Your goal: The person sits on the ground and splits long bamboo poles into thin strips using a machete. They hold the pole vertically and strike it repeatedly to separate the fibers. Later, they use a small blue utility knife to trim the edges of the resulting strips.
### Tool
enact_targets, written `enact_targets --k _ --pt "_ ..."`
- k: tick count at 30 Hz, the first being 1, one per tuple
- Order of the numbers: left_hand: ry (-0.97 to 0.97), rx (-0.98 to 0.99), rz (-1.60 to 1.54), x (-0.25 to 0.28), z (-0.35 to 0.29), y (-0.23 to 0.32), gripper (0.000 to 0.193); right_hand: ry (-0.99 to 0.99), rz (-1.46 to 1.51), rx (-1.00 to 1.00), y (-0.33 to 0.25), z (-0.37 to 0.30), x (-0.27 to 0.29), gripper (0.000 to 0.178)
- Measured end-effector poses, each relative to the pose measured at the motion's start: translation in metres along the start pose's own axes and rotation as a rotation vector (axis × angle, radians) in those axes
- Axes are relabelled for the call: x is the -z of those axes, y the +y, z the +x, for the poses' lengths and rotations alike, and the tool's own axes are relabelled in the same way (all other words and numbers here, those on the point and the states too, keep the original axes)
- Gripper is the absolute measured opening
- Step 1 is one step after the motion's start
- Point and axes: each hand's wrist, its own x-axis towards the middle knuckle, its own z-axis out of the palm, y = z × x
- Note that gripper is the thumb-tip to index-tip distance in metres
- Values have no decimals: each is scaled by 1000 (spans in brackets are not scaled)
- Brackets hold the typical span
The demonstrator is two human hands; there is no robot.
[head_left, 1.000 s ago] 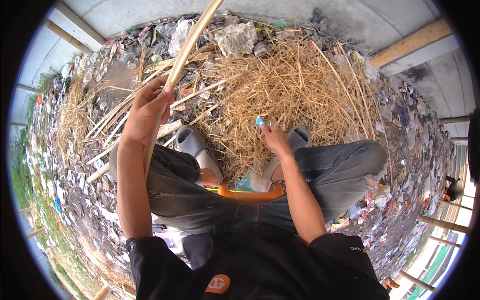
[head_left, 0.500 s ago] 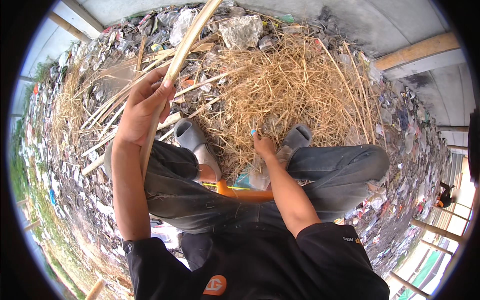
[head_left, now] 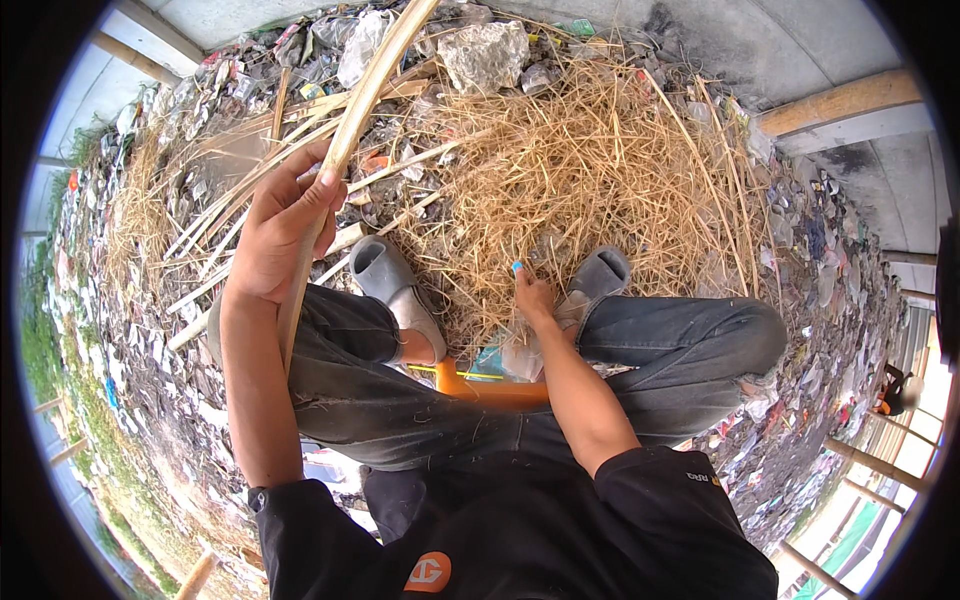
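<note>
My left hand (head_left: 270,240) is closed around a long pale split strip of wood or bamboo (head_left: 372,85). The strip slants from above my left thigh up past the top edge of the view. Low between my feet is my right hand (head_left: 534,297), its fingers closed on a small thing with a bright blue tip (head_left: 517,267), whose kind I cannot make out. A heap of dry straw-like shavings (head_left: 590,170) spreads just beyond that hand. My grey clogs (head_left: 380,268) stand on either side of it.
Several pale strips (head_left: 215,225) lie on the ground at the left. A rough stone (head_left: 484,57) sits at the far side by a grey wall (head_left: 700,45). Something orange (head_left: 490,391) is between my thighs. Litter (head_left: 150,370) covers the surrounding ground. Wooden beams (head_left: 850,103) show at right.
My right hand has shifted slightly right, still gripping the blue-tipped thing. The left hand keeps its grip on the strip, nearly unmoved. The whole view has shifted a little.
</note>
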Motion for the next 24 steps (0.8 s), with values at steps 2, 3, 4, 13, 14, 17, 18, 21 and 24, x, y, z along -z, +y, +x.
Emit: enact_targets --k 2,3,4,13,14,17,18,21,24 --pt "-13 0 -2 -2 1 0 38 35 37 23 1 0 -6 75" --pt "-13 -2 -3 -1 1 0 38 52 60 30 -4 -3 -7 74" --pt "-7 -2 3 -1 2 0 38 69 83 37 -9 -5 -6 73" --pt "-19 11 4 2 -1 -1 41 -73 59 -154 -8 3 2 87" --pt "-15 10 2 2 -1 -2 41 -62 32 -137 -9 4 1 87" --pt "-13 6 0 -2 1 0 37 -32 -19 -127 8 19 -17 87" --pt "-7 6 -2 -3 0 1 36 -35 -24 -143 8 19 -19 86" --pt "21 10 23 -3 -1 -1 37 -92 -29 -200 1 17 -14 85" --pt "27 -3 42 -3 -3 -2 39 -80 -54 -264 -22 0 -1 85"
